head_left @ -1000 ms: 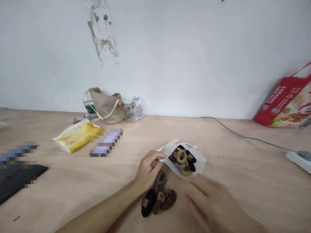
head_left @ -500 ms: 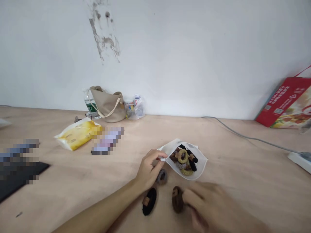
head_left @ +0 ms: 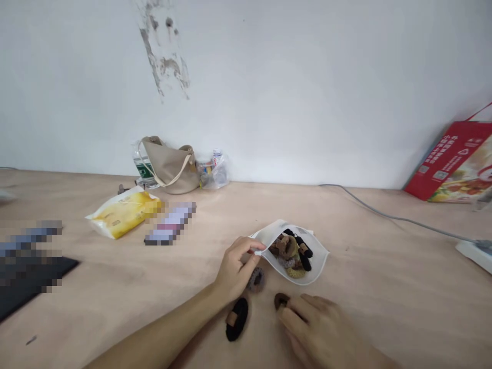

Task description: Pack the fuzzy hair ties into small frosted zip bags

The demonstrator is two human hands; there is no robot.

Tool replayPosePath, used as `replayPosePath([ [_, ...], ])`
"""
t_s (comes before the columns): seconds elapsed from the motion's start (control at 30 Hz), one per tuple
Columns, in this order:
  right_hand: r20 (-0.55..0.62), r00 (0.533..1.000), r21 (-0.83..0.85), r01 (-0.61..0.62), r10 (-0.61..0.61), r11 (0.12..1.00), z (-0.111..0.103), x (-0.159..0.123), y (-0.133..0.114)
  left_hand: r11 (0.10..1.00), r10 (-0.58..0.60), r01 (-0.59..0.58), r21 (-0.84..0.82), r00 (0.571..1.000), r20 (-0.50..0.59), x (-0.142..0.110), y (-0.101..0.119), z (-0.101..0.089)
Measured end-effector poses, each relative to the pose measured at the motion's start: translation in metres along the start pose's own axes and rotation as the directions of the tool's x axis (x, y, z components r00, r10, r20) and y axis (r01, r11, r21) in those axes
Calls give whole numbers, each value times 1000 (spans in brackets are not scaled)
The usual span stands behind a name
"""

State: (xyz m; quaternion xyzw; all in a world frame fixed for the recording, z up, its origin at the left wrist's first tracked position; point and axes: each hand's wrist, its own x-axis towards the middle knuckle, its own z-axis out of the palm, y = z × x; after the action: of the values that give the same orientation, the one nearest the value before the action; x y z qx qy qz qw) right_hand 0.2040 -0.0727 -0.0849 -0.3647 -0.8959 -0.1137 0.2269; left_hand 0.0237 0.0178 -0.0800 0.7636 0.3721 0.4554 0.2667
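Since the earlier frame: the right hand is being brought down more sharply into view onto a brown hair tie, which is being partly covered by its fingers, and a brown tie is being shown uppermost in the pile inside the pouch, over the olive ring.

Left hand: the near lip of a white pouch is being pinched between thumb and fingers, the hand being closed on it, so that the mouth is being kept parted.

Right hand: the fingers are being curved over the brown hair tie near the table's near edge; whether it is being gripped or only touched cannot be told.

White pouch: it is being laid flat right of centre, its open mouth facing the person, with a pile of hair ties being held inside.

Loose ties: a grey knit hair tie is being left just beside the left hand, and a black hair tie is lying nearer, between the two hands, apart from the brown one.

Rest: a plywood table is bearing, at the far side, a tan shoulder bag, a plastic bottle and a clear plastic bag. A yellow packet is lying left of centre, and a red box is being propped against the wall at far right.
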Motion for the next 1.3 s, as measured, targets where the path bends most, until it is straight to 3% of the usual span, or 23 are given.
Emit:
replayPosePath([
  [0.13,23,1000,37,-18,17,999,-16,3,7,1000,4,-4,-9,1000,-1,-1,-1,0],
  [0.3,-119,957,-32,-269,263,963,-38,19,44,1000,-6,6,-4,1000,-2,0,0,0],
  [0.47,-108,974,-55,-207,200,977,-29,28,74,1000,-7,7,3,1000,-11,0,1,0],
  [0.57,-208,963,-41,-183,171,982,-31,25,63,1000,-12,12,-2,1000,2,-1,0,0],
  [0.67,-221,973,6,-62,61,998,-30,26,32,1000,-21,21,-9,1000,7,-1,1,0],
  [0.7,-192,981,35,13,-6,999,-26,27,19,1000,-22,23,-11,1000,6,0,1,0],
  [0.77,-239,957,53,180,-162,982,-11,31,-5,1000,-17,17,-11,1000,3,0,2,0],
  [0.9,-199,958,9,212,-206,977,20,37,-31,1000,-8,8,-1,1000,4,1,3,-1],
  [1.0,-74,964,14,256,-254,967,21,33,-32,1000,0,0,1,1000,17,1,2,-1],
  [1.1,-88,962,29,262,-259,965,4,24,-21,1000,3,-3,-3,1000,13,0,2,0],
  [1.3,-113,993,-116,17,-30,993,-25,30,28,1000,-16,16,-4,1000,20,0,4,1],
])
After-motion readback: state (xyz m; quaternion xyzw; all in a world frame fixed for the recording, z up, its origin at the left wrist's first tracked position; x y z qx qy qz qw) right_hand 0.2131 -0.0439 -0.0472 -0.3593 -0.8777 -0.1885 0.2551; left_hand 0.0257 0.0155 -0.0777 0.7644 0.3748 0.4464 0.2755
